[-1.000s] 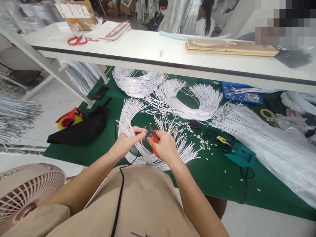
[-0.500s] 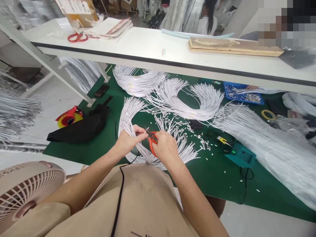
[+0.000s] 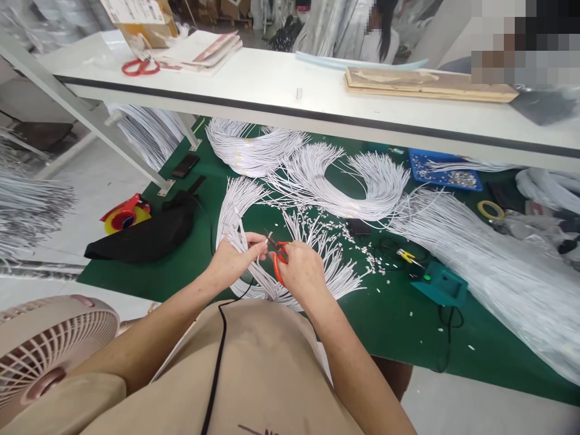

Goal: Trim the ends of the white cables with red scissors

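My left hand (image 3: 238,257) pinches a white wire near its end, its fingertips just left of the scissor blades. Around the orange-handled scissors (image 3: 280,275) my right hand (image 3: 302,269) is closed, with the blades at the wire end. A curved bundle of white wires (image 3: 231,205) passes behind my left hand and loops in front of my body. Loose wire ends (image 3: 338,266) fan out right of my right hand. Small white cut pieces (image 3: 369,260) lie scattered on the green mat (image 3: 385,323).
More wire bundles (image 3: 362,208) lie behind my hands. A blue tray (image 3: 421,172) holds small metal parts. At the right are a teal device (image 3: 441,284) and a long wire bundle (image 3: 498,272); a tape dispenser (image 3: 124,214) sits left. A white shelf (image 3: 272,84) crosses above; a fan (image 3: 54,350) stands near.
The scissor blades and my fingertips have shifted very slightly against each other at the wire end. Both hands keep their grips, and the bundles lie as before.
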`<state>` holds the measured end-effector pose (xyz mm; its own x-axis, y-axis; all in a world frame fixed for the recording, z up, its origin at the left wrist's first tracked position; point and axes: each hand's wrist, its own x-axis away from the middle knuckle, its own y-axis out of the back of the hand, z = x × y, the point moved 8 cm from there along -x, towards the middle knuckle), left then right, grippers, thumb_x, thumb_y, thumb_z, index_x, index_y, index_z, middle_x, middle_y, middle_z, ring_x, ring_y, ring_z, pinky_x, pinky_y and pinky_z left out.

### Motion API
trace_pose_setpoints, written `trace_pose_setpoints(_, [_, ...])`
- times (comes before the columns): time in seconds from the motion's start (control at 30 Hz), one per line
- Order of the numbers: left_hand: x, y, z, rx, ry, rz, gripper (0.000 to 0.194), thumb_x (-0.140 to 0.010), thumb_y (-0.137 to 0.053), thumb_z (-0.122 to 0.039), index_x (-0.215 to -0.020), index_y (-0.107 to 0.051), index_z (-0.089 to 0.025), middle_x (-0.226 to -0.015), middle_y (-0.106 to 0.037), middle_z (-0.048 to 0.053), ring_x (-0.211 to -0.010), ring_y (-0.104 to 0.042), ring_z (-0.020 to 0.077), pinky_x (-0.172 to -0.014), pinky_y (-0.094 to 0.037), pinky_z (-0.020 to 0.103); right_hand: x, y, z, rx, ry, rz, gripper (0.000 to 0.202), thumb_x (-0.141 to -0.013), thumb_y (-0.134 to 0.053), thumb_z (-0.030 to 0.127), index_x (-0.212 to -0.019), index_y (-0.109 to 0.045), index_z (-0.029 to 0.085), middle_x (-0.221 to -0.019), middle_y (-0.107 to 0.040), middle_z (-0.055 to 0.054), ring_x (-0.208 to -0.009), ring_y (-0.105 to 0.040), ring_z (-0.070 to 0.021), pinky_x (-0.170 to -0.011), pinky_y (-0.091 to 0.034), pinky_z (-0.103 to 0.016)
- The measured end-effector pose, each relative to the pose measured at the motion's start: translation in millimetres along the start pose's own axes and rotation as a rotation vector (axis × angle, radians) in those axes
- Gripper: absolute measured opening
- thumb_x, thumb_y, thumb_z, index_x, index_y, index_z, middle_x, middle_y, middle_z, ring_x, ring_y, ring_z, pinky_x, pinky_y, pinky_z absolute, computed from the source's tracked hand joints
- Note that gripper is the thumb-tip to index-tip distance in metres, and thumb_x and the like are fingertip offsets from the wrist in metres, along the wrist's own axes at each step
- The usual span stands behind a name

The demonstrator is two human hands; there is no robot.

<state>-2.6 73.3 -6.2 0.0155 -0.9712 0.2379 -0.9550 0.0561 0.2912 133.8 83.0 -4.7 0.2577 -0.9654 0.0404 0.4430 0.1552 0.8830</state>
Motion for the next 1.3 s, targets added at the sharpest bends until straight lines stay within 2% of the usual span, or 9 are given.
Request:
trace_pose_setpoints(0.1, [1, -2.9, 0, 0.054, -0.008, 0.046, 0.024, -0.073, -0.058, -0.036, -0.083, -0.063, -0.016, -0.063, -0.062, 0.003, -0.063, -0.057, 0.0169, -0.059, -0.042, 0.028, -3, 5, -7, -0.276, -0.028, 0.018, 0.027, -0.077, -0.054, 0.042, -0.068, -0.062, 0.018, -0.07, -0.059, -0.004, -0.064, -0.052, -0.0144, -0.056, -0.035, -0.025])
trace_pose_setpoints(0.23, [4, -11.0, -9, 0.089, -0.051, 0.164, 0.025, -0.077, -0.053, -0.04, -0.077, -0.062, -0.017, -0.064, -0.06, 0.003, -0.063, -0.055, 0.0159, -0.06, -0.042, 0.028, -10, 18, 1, -0.806, 0.051, 0.047, 0.023, -0.079, -0.052, 0.033, -0.092, -0.065, 0.019, -0.076, -0.06, -0.001, -0.068, -0.054, -0.0119, -0.065, -0.042, -0.025])
trace_pose_setpoints(0.4, [9, -18.2, -17, 0.111, -0.069, 0.267, 0.028, -0.079, -0.051, -0.043, -0.069, -0.058, -0.018, -0.063, -0.056, 0.002, -0.062, -0.052, 0.0151, -0.064, -0.043, 0.029, -14, 20, 12, -1.025, 0.139, 0.164, 0.02, -0.077, -0.054, 0.03, -0.086, -0.067, 0.018, -0.074, -0.063, -0.001, -0.074, -0.057, -0.013, -0.076, -0.043, -0.028])
trace_pose_setpoints(0.57, [7, -15.7, -12, 0.128, -0.042, 0.239, 0.026, -0.077, -0.055, -0.042, -0.071, -0.06, -0.017, -0.066, -0.06, 0.002, -0.065, -0.056, 0.0156, -0.066, -0.043, 0.029, -15, 8, 3, -1.082, -0.004, 0.107, 0.02, -0.073, -0.058, 0.035, -0.069, -0.064, 0.017, -0.065, -0.06, -0.001, -0.064, -0.053, -0.0122, -0.066, -0.043, -0.026])
trace_pose_setpoints(0.67, [5, -12.3, -6, 0.127, -0.007, 0.18, 0.025, -0.073, -0.059, -0.041, -0.077, -0.062, -0.017, -0.068, -0.062, 0.002, -0.067, -0.057, 0.0163, -0.065, -0.042, 0.028, -10, 10, 1, -1.019, -0.048, -0.013, 0.019, -0.072, -0.058, 0.035, -0.065, -0.061, 0.017, -0.062, -0.055, 0.001, -0.06, -0.049, -0.011, -0.059, -0.04, -0.024])
trace_pose_setpoints(0.8, [3, -3.9, -2, 0.11, 0.003, 0.027, 0.025, -0.066, -0.067, -0.038, -0.075, -0.062, -0.016, -0.073, -0.063, 0.003, -0.069, -0.056, 0.0159, -0.064, -0.042, 0.027, 0, 24, 12, -0.863, 0.029, -0.174, 0.018, -0.072, -0.057, 0.033, -0.063, -0.058, 0.017, -0.066, -0.053, 0.001, -0.062, -0.046, -0.0109, -0.06, -0.038, -0.024])
trace_pose_setpoints(0.93, [2, -2.2, -1, 0.132, 0.027, -0.023, 0.027, -0.064, -0.069, -0.039, -0.076, -0.061, -0.016, -0.068, -0.06, 0.001, -0.064, -0.055, 0.0143, -0.061, -0.042, 0.027, -1, 24, 4, -1.043, -0.073, -0.238, 0.023, -0.079, -0.05, 0.036, -0.074, -0.061, 0.017, -0.072, -0.058, -0.001, -0.067, -0.051, -0.0117, -0.066, -0.041, -0.025])
trace_pose_setpoints(1.13, [1, -2.8, 2, 0.144, 0.027, 0.062, 0.029, -0.067, -0.068, -0.038, -0.084, -0.063, -0.016, -0.081, -0.065, 0.004, -0.076, -0.059, 0.0176, -0.068, -0.045, 0.029, -13, 11, 6, -0.956, -0.057, -0.099, 0.015, -0.072, -0.057, 0.029, -0.074, -0.064, 0.017, -0.073, -0.061, -0.001, -0.067, -0.054, -0.0132, -0.064, -0.042, -0.025])
trace_pose_setpoints(1.3, [-1, -3.9, 9, 0.309, 0.049, 0.181, 0.037, -0.067, -0.069, -0.032, -0.099, -0.061, -0.017, -0.102, -0.065, 0.009, -0.098, -0.059, 0.0245, -0.083, -0.047, 0.038, 0, 49, -8, -0.622, -0.066, -0.525, 0.015, -0.078, -0.051, 0.025, -0.083, -0.063, 0.017, -0.078, -0.059, -0.003, -0.076, -0.052, -0.0151, -0.073, -0.041, -0.029])
